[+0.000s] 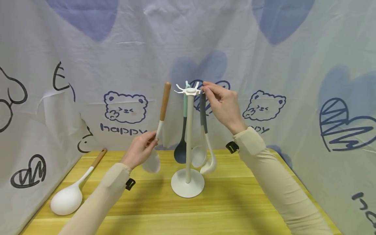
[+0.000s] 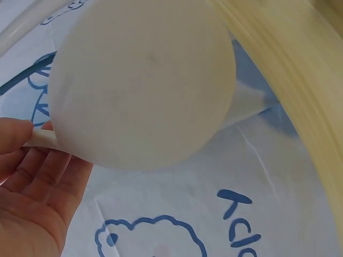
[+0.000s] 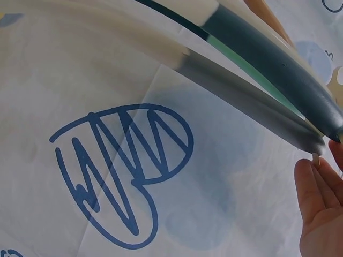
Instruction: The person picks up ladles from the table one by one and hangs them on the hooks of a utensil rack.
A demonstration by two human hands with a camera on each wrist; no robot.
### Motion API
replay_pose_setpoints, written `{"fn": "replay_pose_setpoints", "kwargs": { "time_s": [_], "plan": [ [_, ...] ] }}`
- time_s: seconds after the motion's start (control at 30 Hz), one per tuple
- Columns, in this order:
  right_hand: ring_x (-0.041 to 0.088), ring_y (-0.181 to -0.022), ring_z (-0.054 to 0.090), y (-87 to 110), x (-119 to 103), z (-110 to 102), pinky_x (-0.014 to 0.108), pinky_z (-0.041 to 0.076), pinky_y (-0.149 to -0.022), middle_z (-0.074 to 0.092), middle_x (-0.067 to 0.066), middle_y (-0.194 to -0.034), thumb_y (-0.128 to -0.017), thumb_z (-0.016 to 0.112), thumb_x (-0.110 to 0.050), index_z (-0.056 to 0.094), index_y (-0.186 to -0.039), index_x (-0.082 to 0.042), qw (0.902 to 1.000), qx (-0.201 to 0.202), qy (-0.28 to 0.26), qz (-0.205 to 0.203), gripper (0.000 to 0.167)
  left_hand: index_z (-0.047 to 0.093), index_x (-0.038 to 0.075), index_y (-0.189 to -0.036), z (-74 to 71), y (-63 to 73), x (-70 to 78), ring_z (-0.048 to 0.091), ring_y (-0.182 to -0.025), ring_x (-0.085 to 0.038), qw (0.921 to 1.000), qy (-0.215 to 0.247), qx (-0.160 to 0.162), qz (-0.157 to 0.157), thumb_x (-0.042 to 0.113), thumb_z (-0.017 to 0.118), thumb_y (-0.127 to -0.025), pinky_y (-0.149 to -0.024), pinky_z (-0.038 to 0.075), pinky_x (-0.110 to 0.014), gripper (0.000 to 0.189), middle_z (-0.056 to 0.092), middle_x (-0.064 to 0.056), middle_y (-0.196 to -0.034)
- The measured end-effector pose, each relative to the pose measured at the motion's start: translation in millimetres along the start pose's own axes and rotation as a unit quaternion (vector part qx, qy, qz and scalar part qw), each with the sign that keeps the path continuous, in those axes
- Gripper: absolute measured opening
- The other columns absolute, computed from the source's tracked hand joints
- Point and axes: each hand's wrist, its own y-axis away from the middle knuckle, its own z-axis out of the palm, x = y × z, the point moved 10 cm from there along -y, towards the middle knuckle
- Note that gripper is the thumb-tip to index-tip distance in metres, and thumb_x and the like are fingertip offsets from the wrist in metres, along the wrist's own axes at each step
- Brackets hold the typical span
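In the head view my left hand (image 1: 141, 147) pinches the white neck of a spoon (image 1: 164, 104), its wooden handle pointing up. The spoon's round white bowl (image 2: 144, 80) fills much of the left wrist view. My right hand (image 1: 221, 101) is at the top of a white utensil rack (image 1: 189, 130), thumb and fingertips pinching the upper end of a grey-handled white ladle (image 1: 210, 163). In the right wrist view its dark grey handle (image 3: 273, 69) runs to the thumb, with a second grey handle (image 3: 246, 101) behind it, near the fingers (image 3: 308, 187).
A dark spoon with a mint handle (image 1: 185, 107) and a white spoon (image 1: 199, 156) hang on the rack, whose round base (image 1: 179, 187) stands on the wooden table (image 1: 229, 209). A large white ladle (image 1: 67, 199) lies at left. Printed cloth (image 1: 164, 42) surrounds the table.
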Motion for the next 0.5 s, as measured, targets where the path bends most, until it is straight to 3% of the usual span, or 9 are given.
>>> {"fn": "replay_pose_setpoints", "kwargs": {
  "time_s": [0.5],
  "plan": [
    [0.019, -0.1, 0.071, 0.3, -0.1, 0.3, 0.03, 0.059, -0.083, 0.067, 0.006, -0.128, -0.1, 0.058, -0.021, 0.072, -0.115, -0.005, 0.9999, -0.001, -0.013, 0.005, 0.026, 0.062, -0.001, -0.126, 1.4, -10.6, 15.3, 0.069, -0.09, -0.024, 0.9993, -0.008, 0.02, 0.03, 0.002, 0.06, -0.096, -0.082, 0.06, -0.04, 0.03, 0.07, -0.016, -0.104]
  ]
}}
